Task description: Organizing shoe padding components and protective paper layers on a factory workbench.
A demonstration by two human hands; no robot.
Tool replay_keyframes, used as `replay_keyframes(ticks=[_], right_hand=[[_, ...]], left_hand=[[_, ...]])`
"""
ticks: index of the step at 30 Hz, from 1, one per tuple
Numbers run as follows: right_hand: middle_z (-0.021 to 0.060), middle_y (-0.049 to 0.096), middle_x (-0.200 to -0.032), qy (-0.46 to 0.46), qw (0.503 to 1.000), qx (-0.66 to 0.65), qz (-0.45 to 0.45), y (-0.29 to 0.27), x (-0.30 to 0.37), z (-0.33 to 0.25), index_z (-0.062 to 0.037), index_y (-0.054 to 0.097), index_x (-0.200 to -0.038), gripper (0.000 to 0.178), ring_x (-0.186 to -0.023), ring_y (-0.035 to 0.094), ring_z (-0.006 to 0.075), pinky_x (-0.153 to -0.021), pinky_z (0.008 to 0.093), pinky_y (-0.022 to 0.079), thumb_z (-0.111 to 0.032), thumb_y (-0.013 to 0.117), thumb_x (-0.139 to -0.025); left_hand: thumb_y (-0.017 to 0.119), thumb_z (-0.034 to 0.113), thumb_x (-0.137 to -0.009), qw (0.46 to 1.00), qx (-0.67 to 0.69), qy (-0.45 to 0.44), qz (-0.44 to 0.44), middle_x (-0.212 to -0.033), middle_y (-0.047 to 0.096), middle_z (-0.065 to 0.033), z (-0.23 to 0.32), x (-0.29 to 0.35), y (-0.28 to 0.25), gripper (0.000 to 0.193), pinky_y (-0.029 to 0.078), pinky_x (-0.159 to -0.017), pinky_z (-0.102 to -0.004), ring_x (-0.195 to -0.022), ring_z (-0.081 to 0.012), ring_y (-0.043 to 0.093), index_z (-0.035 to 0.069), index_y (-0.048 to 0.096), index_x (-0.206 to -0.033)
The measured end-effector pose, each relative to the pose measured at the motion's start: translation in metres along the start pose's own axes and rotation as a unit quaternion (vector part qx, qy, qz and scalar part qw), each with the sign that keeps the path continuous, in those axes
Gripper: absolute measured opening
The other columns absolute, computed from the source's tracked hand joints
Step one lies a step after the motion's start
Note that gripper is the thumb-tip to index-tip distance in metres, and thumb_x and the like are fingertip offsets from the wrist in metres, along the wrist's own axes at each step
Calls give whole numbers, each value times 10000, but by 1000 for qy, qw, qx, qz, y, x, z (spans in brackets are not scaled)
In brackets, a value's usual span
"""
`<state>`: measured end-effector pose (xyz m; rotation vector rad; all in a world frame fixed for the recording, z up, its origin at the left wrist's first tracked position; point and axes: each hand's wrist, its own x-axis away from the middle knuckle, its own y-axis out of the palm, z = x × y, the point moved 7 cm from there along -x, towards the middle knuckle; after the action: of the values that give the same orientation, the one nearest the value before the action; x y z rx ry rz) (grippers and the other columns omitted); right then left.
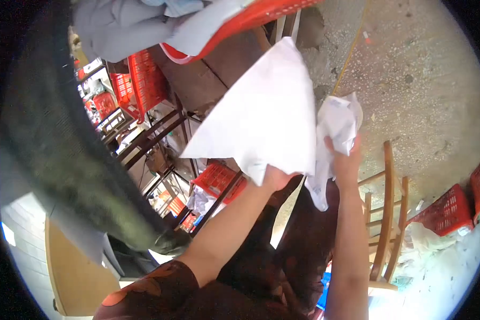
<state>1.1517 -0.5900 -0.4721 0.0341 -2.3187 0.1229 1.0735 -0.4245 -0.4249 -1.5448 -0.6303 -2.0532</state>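
Note:
A large white cloth piece point(266, 106) is spread out in front of me, with one pointed corner up and another out to the left. My left hand point(278, 178) grips its lower edge, its fingers mostly hidden behind the cloth. To the right, my right hand point(348, 158) is closed around a crumpled white cloth point(337, 118). Part of that second cloth hangs below the hand, beside my lap. At their near edges the two cloths lie close together; whether they are joined I cannot tell.
Grey fabric point(128, 26) is heaped by a red basket point(240, 24) at the top. More red baskets point(146, 80) stand among dark metal frames on the left. On the right are a wooden chair point(388, 213), a red crate point(444, 210) and speckled floor point(410, 90). Dark material fills the far left.

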Motion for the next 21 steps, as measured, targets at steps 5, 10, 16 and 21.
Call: replay_keyframes(ticks=[5, 10, 16, 21], right_hand=[[101, 620, -1176, -15, 998, 31, -58, -17, 44, -61, -10, 508, -1263, 548, -1083, 574, 192, -937, 345, 454, -80, 760, -781], [73, 599, -1170, 16, 993, -70, -94, -20, 84, -100, -38, 480, -1263, 558, -1090, 564, 176, -895, 313, 491, -9, 747, -775], [110, 608, -1182, -85, 990, 10, -110, -24, 108, -140, -38, 460, -1302, 599, -1091, 590, 224, -867, 370, 515, -47, 749, -778], [129, 563, -1299, 23, 973, 148, -174, -13, 121, -177, -45, 428, -1361, 582, -1171, 552, 281, -970, 375, 451, -164, 682, -851]], left_hand=[[484, 369, -992, 996, -11, -81, 47, -1338, 523, -82, 19, 37, 33, 459, 494, -929, -396, -1164, -198, 546, 104, 454, -1366], [543, 387, -955, 964, -248, 78, -52, -1423, 431, -117, 50, 62, 27, 594, 408, -1031, -393, -1279, -231, 448, 86, 363, -1434], [617, 409, -901, 951, -296, 76, -47, -1426, 408, -144, 98, 108, 79, 699, 383, -1053, -382, -1293, -259, 428, 76, 337, -1449], [679, 427, -857, 938, -341, 65, -13, -1427, 390, -166, 135, 140, 100, 792, 361, -1072, -373, -1305, -281, 411, 67, 315, -1461]])
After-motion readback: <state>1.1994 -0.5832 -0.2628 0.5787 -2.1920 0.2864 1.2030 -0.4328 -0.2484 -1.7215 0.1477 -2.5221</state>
